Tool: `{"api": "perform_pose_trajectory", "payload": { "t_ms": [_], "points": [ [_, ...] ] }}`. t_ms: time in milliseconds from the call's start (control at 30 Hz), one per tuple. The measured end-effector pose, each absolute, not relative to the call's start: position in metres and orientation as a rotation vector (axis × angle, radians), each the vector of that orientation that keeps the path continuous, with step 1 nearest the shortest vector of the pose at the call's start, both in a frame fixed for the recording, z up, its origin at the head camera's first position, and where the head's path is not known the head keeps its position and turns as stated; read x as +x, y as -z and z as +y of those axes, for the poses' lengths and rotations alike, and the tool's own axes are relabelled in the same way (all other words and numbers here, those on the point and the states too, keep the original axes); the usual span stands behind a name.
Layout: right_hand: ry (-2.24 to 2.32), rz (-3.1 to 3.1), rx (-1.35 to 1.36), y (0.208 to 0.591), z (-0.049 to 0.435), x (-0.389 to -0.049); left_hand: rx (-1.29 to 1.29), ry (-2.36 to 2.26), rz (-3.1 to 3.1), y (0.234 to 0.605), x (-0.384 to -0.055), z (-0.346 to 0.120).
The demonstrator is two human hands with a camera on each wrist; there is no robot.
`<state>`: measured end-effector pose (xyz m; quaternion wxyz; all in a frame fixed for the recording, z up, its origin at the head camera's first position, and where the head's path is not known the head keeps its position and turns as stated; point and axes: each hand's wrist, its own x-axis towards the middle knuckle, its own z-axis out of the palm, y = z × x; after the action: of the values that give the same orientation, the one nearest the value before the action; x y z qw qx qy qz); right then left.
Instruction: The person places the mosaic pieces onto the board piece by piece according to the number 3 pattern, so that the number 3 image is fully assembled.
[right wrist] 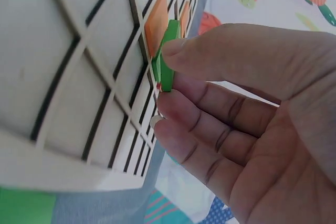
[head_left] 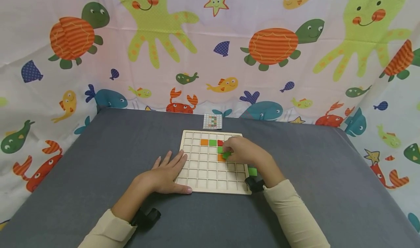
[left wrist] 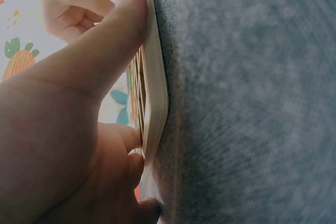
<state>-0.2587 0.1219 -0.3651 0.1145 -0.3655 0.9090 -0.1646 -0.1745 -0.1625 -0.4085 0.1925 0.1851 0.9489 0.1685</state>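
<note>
A wooden grid board (head_left: 203, 173) lies on the grey table. My left hand (head_left: 164, 177) rests at its left edge with fingers spread and the thumb along the front corner. Over the board's right side, my right hand (head_left: 244, 151) pinches a green square tile (right wrist: 168, 61) between thumb and fingers, tilted close to the grid. Set in the grid's upper part are an orange tile (head_left: 204, 142), a green tile (head_left: 212, 142) and a red tile (head_left: 220, 143) in a row. Below the red one are another green tile (head_left: 220, 150) and an orange tile (head_left: 221, 157), partly hidden by the hand.
Behind the board lies a small card (head_left: 212, 121) printed with a coloured grid pattern. A green piece (head_left: 252, 172) sits just off the board's right edge, beside the right wrist. A curtain (head_left: 203, 66) with sea animals hangs around the table's back and sides.
</note>
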Motion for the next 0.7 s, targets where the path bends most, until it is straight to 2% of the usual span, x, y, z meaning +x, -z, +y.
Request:
{"api": "perform_pose_trajectory", "payload": {
  "t_ms": [267, 533, 700],
  "points": [
    [0.455, 2.658, -1.147, 0.367, 0.107, -0.258, 0.526, -0.482, 2.648, 0.401, -0.173, -0.161],
    [0.472, 2.637, -1.333, 0.369, 0.096, -0.257, 0.509, -0.450, 2.650, 0.395, -0.171, -0.159],
    [0.432, 2.653, -1.329, 0.370, 0.089, -0.257, 0.513, -0.434, 2.662, 0.394, -0.170, -0.159]
  ]
}}
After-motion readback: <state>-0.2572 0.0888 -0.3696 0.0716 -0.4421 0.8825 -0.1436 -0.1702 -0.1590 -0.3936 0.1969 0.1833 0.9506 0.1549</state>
